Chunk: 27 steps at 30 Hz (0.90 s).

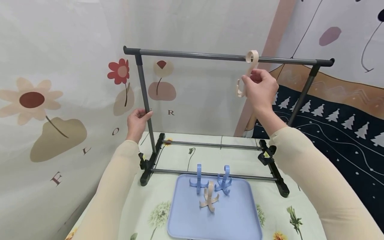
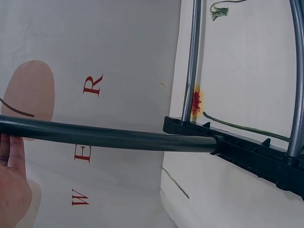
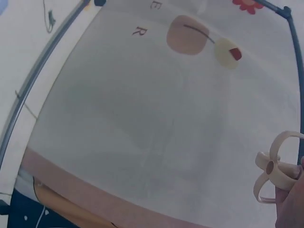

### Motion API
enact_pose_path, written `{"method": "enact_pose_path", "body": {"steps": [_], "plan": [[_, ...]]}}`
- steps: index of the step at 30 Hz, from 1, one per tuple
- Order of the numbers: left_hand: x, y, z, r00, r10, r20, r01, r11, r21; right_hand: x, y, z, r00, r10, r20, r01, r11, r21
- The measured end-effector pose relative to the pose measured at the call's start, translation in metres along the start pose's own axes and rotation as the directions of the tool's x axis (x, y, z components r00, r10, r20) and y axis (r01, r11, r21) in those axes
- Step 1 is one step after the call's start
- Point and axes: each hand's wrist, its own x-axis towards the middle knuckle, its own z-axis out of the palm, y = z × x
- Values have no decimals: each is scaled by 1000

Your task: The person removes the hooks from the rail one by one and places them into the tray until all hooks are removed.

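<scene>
Right hand [image 1: 260, 89] raised near the top rail [image 1: 228, 57] of the small garment rack [image 1: 301, 96], grip pinching the stem of a beige hook [image 1: 249, 71]. Upper loop of that hook curled over the rail just above the grip; lower prongs jutting out just left of the fingers. From the right wrist, only the prongs of the beige hook [image 3: 273, 173] and a fingertip edge visible at the frame's lower right, against the pale flowered backdrop [image 3: 142, 118].

Left hand [image 1: 137, 122] lower and well apart from the right, grip wrapped round the rack's left upright post [image 1: 145, 100], thumb and fingers closed on it about halfway up. From the left wrist, the post [image 2: 109, 137] running across the frame from the palm [image 2: 12, 185] to the black foot bracket [image 2: 251, 152]; finger closure not visible there.

Below and between both grips, on the floral tabletop [image 1: 270, 213], a blue tray [image 1: 234, 220] just in front of the rack's base. On the tray, standing upright and close together: two blue hooks [image 1: 198, 180] [image 1: 223, 181] side by side, and one more beige hook in front of them [image 1: 209, 198]. All three well below the right grip, untouched.
</scene>
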Motion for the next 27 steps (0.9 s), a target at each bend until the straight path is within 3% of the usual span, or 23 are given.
{"method": "enact_pose_path", "body": {"steps": [13, 27], "plan": [[-1, -1, -1, 1000, 1, -9, -1, 1000, -4, -29, 24, -35, 990, -30, 134, 34, 999, -32], [-1, 0, 1, 1000, -5, -9, 5, 1000, -15, -63, 56, -58, 959, -34, 280, 69, 991, -117]]}}
